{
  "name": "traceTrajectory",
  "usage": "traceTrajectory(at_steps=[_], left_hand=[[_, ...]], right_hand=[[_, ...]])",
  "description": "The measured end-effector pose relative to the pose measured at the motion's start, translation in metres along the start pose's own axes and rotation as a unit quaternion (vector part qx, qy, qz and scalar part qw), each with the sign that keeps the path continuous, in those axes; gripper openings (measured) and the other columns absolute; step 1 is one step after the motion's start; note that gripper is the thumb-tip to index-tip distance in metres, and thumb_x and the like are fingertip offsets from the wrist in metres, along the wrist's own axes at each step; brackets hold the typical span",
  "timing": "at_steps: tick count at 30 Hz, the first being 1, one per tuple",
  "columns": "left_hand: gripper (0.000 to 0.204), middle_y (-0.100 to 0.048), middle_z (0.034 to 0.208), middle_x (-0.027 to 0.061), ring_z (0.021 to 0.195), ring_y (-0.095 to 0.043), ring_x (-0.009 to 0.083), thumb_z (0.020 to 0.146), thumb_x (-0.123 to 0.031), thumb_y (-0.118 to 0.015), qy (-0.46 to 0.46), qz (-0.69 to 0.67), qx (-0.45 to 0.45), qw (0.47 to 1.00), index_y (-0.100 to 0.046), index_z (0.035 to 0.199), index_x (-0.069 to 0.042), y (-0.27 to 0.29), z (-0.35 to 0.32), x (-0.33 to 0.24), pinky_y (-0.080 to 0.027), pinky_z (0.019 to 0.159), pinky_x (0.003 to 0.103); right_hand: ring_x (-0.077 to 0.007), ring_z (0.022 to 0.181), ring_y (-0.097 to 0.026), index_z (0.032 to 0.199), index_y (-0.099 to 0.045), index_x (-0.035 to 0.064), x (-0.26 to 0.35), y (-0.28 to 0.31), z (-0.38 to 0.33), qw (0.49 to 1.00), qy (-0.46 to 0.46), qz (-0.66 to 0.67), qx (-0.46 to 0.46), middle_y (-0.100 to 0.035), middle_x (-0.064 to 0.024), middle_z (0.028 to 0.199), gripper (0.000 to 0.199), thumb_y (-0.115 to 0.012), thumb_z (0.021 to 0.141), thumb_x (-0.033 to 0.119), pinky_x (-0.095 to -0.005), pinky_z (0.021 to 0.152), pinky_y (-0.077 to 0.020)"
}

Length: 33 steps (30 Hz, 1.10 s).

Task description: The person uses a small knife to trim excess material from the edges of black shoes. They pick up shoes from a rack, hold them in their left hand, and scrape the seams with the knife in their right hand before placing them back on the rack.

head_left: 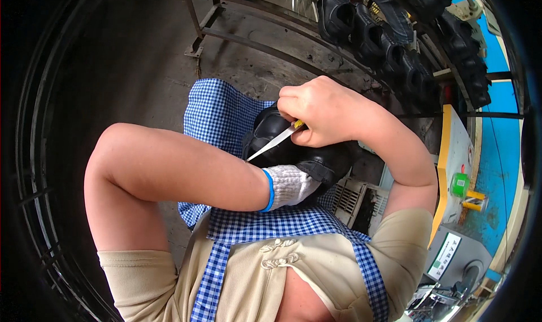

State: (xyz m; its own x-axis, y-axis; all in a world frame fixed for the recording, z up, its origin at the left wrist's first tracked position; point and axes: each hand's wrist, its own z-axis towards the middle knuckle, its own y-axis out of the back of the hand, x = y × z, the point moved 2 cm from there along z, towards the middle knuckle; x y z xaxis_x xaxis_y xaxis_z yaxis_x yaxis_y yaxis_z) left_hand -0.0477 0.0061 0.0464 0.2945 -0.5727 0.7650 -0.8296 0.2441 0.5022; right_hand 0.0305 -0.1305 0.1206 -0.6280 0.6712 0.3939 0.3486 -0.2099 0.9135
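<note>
A black shoe [270, 129] is held over my lap, its glossy upper facing up. My left hand [291, 185], in a white knitted glove with a blue cuff, reaches into or under the shoe and holds it; the shoe's dark parts hide its fingers. Above the shoe, my right hand [322, 110] is bare and closed around a slim, pointed, pale blade [274, 145] with a bit of yellow at its grip. The blade slants down to the left across the shoe, its tip close to my left wrist. I cannot tell whether the blade touches the shoe.
A blue checked apron [209, 116] covers my lap. Ahead, a metal rack [265, 48] carries several black shoes [370, 31]. At the right are a yellow-edged board [446, 169], a green roll [459, 184], a grey machine [460, 260] and a blue bench top [497, 169]. A slatted pale crate [349, 200] stands low beside me.
</note>
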Motion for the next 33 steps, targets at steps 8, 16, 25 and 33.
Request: traceTrajectory(at_steps=[8,16,25,33], left_hand=[[0.034,-0.063,0.122,0.0117,0.116,-0.061,0.0257,0.094,-0.011,-0.049,0.203,-0.329,-0.125,0.914,-0.061,0.124,0.000,-0.015,0.015,-0.037,-0.045,0.108,0.037],[0.035,-0.064,0.117,0.0161,0.103,-0.066,0.0247,0.092,-0.011,-0.049,0.226,-0.291,-0.156,0.917,-0.058,0.123,0.003,-0.019,0.016,-0.034,-0.053,0.092,0.033],[0.029,-0.065,0.112,0.0187,0.099,-0.067,0.0282,0.088,-0.010,-0.056,0.228,-0.447,-0.168,0.848,-0.064,0.113,0.002,-0.044,-0.035,-0.045,-0.055,0.086,0.033],[0.043,-0.062,0.131,0.0132,0.109,-0.065,0.0323,0.085,-0.021,-0.063,0.524,-0.652,0.006,0.549,-0.065,0.126,-0.010,-0.201,-0.143,-0.032,-0.052,0.097,0.037]], right_hand=[[-0.0269,0.066,-0.058,0.073,-0.053,-0.0001,-0.036,-0.019,-0.014,0.975,-0.043,0.213,-0.056,-0.059,-0.0127,0.073,0.017,-0.066,0.066,0.006,-0.0339,0.061,-0.0496],[-0.0243,0.061,-0.055,0.076,-0.051,0.0011,-0.056,-0.031,-0.027,0.974,-0.057,0.177,-0.127,-0.055,-0.0095,0.070,0.018,-0.064,0.064,0.002,-0.0330,0.056,-0.0440],[-0.0247,0.069,-0.060,0.080,-0.055,0.0020,-0.129,-0.093,-0.076,0.920,-0.326,0.184,-0.115,-0.061,-0.0116,0.073,0.024,-0.068,0.071,0.019,-0.0375,0.066,-0.0474],[-0.0119,0.073,-0.057,0.084,-0.058,0.0010,-0.155,-0.181,-0.093,0.696,-0.378,0.346,-0.503,-0.062,-0.0053,0.074,0.029,-0.072,0.091,0.026,-0.0299,0.070,-0.0471]])
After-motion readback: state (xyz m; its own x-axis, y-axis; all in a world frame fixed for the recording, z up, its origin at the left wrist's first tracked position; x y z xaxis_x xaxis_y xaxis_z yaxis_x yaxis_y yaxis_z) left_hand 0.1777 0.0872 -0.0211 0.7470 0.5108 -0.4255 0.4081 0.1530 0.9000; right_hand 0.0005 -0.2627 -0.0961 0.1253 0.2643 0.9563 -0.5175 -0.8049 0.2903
